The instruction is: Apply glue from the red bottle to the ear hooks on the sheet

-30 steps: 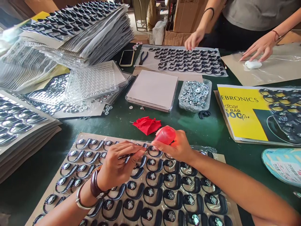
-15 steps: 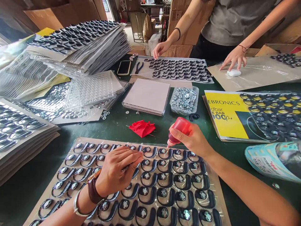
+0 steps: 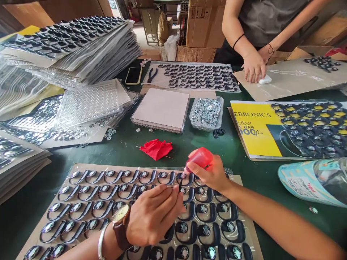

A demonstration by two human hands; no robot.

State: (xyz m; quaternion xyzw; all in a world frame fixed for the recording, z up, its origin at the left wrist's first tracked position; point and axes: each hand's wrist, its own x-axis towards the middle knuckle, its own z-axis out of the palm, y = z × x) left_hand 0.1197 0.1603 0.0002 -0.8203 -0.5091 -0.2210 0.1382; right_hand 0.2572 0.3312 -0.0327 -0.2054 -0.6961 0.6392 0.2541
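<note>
My right hand (image 3: pixel 214 175) grips a red squeeze bottle (image 3: pixel 199 159), tilted with its nozzle down over the top row of black ear-hook pieces. These hooks, each with a round silvery disc, lie in rows on a plastic-covered brown board (image 3: pixel 67 173). My left hand (image 3: pixel 155 213) is closed around a thin dark pointed tool (image 3: pixel 180 185), which looks like tweezers; most of it is hidden in the fingers. Its tip meets the disc piece (image 3: pixel 181 176) beneath the bottle's nozzle, though exact contact cannot be made out. A crumpled red cloth (image 3: pixel 156 148) lies beyond the board.
Behind are a clear tub of metal discs (image 3: pixel 206 112), a stack of pale sheets (image 3: pixel 161 108), pliers (image 3: pixel 152 75) and a phone (image 3: pixel 133 76). High piles of trays (image 3: pixel 89 54) stand left. A co-worker's hand (image 3: pixel 254 66) touches a white object (image 3: pixel 265 79). A blue-patterned container (image 3: pixel 298 182) lies right.
My left hand has moved right, bringing the pointed tool under the bottle. My right hand has lowered and tilted the bottle further. The co-worker's arm has crossed to the white object.
</note>
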